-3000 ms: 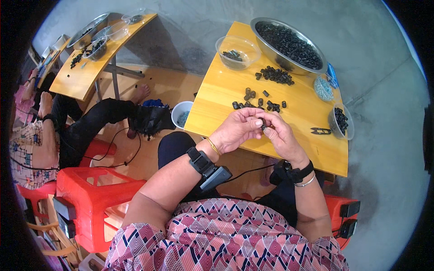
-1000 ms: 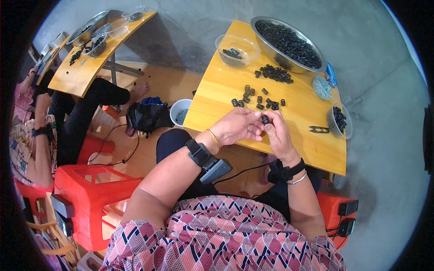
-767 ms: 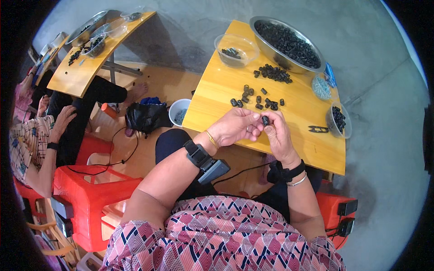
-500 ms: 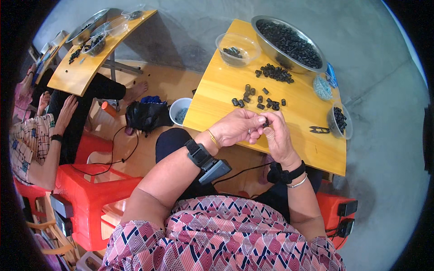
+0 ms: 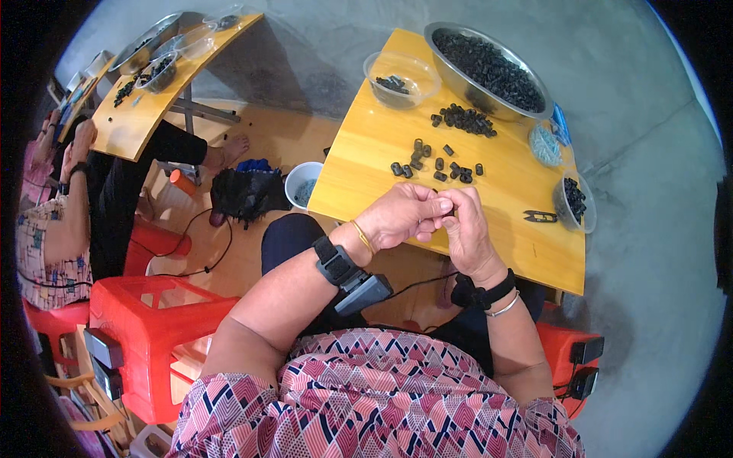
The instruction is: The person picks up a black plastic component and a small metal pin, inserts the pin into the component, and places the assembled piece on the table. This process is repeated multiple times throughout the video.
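My left hand (image 5: 401, 216) and my right hand (image 5: 467, 238) meet just above the near edge of the yellow table (image 5: 359, 164). Both are closed, thumbs and fingertips pinching a small black cylindrical piece (image 5: 449, 211) that my fingers mostly cover. Beyond them lie several loose black cylindrical pieces (image 5: 466, 174), with a denser pile (image 5: 466, 120) farther back. A large metal bowl (image 5: 435, 47) full of black pieces stands at the far side. To the right of my hands are black thread snips (image 5: 540, 217) and a clear tub (image 5: 586, 221) holding black pieces.
A clear bowl (image 5: 427, 85) with a few black pieces sits far left on the table. Pale blue bits fill a small container (image 5: 545, 145) at the right. A white bucket (image 5: 292, 183) stands on the floor by a red stool (image 5: 137, 343). Another person (image 5: 65, 229) sits at the left table.
My hands stay almost in place, with slight finger movement around the black piece. At the left, the other person's arm has lifted and drawn back from their lap.
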### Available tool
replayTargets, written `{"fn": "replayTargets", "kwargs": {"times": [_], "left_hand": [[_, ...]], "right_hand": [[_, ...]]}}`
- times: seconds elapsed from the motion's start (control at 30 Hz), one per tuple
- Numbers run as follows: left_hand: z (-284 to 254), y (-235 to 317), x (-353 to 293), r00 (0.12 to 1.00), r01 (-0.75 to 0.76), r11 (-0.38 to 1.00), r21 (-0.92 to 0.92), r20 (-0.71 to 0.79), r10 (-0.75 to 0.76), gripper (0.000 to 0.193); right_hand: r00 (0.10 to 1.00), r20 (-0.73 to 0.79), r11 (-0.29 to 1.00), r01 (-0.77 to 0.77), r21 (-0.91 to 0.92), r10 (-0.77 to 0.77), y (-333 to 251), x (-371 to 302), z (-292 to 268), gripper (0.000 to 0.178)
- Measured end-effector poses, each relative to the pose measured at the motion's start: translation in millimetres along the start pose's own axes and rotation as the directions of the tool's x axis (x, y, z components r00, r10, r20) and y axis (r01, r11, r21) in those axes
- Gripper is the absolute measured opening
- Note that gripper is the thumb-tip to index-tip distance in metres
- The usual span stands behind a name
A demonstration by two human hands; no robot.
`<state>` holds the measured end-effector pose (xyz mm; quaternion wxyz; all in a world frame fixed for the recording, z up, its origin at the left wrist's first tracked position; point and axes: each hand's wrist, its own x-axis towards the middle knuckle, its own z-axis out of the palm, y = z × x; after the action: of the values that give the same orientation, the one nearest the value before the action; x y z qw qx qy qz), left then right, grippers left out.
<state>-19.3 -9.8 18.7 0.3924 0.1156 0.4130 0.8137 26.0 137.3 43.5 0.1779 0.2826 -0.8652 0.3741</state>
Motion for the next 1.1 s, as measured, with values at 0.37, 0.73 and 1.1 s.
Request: {"fn": "replayTargets", "kwargs": {"times": [0.37,0.73,1.1], "left_hand": [[3,-3,-5,0.999,0.019,0.998,-0.056,0.027,-0.017,0.016],[6,-5,-3,0.999,0.014,1.0,-0.016,-0.034,-0.014,0.014],[5,-6,-5,1.0,-0.009,0.979,-0.205,-0.008,0.008,0.014]], "right_hand": [[0.997,-0.071,1.0,-0.001,-0.013,0.0,4,-6,9,0.026],[0.996,-0.066,0.999,-0.053,-0.006,0.053,4,-5,10,0.024],[0.992,-0.113,0.985,-0.028,0.169,0.047,7,-2,8,0.027]]}}
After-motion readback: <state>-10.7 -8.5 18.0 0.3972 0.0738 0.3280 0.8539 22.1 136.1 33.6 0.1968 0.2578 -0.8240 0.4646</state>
